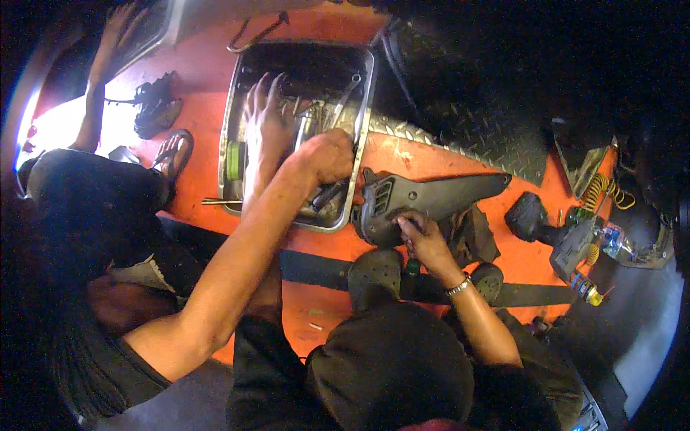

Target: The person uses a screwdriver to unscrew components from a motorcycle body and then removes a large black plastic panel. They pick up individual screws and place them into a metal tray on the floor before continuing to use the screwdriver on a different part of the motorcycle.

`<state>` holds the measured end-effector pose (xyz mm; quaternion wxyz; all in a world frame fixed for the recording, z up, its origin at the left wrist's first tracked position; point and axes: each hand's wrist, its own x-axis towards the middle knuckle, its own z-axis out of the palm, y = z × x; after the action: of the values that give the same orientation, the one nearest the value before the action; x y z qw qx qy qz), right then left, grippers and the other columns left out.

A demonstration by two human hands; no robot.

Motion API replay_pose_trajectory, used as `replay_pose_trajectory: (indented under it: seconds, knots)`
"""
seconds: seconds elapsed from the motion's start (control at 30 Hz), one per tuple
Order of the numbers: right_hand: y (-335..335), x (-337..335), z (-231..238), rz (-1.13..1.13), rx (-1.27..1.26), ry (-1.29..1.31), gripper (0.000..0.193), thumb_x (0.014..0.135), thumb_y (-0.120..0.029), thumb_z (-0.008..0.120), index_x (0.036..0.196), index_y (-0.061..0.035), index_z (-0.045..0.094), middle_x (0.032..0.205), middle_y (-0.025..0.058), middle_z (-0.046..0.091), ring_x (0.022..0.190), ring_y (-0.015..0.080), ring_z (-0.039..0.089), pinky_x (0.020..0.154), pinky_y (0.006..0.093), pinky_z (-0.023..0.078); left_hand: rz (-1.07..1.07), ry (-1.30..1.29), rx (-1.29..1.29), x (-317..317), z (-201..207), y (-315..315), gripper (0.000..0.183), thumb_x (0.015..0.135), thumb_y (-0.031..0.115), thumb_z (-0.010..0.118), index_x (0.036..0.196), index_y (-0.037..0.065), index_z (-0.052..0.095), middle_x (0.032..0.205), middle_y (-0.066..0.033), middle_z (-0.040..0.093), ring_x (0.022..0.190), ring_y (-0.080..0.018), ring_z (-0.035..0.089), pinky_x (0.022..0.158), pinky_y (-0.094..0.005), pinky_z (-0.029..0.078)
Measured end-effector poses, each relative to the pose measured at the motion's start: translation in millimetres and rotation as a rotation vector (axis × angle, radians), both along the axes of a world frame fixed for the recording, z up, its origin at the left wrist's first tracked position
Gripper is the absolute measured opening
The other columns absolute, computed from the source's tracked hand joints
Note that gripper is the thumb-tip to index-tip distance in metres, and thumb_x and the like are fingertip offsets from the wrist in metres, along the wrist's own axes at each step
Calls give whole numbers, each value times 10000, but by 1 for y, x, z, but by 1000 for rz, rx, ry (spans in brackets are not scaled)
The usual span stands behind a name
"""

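Observation:
My left hand (269, 118) is over a metal tray (368, 100) of wrenches and loose tools, its fingers spread. A co-worker's bare forearm crosses above mine from the left. That person's closed hand (330, 154) is inside the tray's right side, and what it holds is hidden. My right hand (429, 248), with a watch on the wrist, has its fingers curled and pressed together at the lower edge of a dark grey plastic panel (438, 194) with a vented end. Anything between those fingertips is too small to make out. The panel lies right of the tray, its narrow end pointing right.
A diamond-plate metal strip (410, 133) runs behind the panel. At right lie a dark power tool (528, 219), a yellow coiled hose (595, 192) and a spray can (583, 286). A co-worker's sandalled foot (172, 154) is left of the tray. A dark clog (375, 274) stands below the panel.

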<state>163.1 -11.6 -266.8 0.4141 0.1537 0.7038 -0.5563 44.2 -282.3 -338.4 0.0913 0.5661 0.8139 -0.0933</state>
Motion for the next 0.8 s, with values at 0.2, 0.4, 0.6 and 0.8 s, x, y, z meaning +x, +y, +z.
replay_pose_trajectory:
  seconds: [0.2, 0.4, 0.6, 0.8]
  knots:
    - [0, 3, 0, -37, 70, 35, 280, 929, -280, 540, 1013, -22, 613, 900, 83, 636, 829, 173, 571, 773, 313, 467, 42, -83, -96, 6, -5, 6, 144, 711, 219, 613, 569, 198, 605, 539, 20, 593, 520, -157, 594, 487, -326, 442]
    - [10, 6, -16, -42, 41, 73, 279, 919, -281, 557, 1043, -38, 614, 964, 92, 642, 908, 184, 586, 861, 309, 448, 117, -3, -16, -3, 6, 3, 118, 738, 287, 604, 693, 178, 595, 644, -10, 579, 613, -178, 571, 562, -322, 441]
    - [5, 2, -5, -62, 80, -105, 263, 917, -268, 561, 1048, -47, 616, 1040, 131, 619, 934, 208, 584, 865, 353, 458, 157, 70, 56, -38, 19, -4, 204, 765, 354, 594, 817, 157, 584, 749, -40, 566, 706, -199, 549, 637, -319, 439]
    - [-15, 7, 21, 57, 65, 157, 279, 895, -268, 590, 1031, -26, 613, 949, 122, 653, 860, 247, 616, 809, 358, 482, 254, 185, 31, -27, 49, -22, 322, 792, 421, 584, 942, 137, 574, 855, -69, 552, 799, -220, 527, 712, -316, 437]
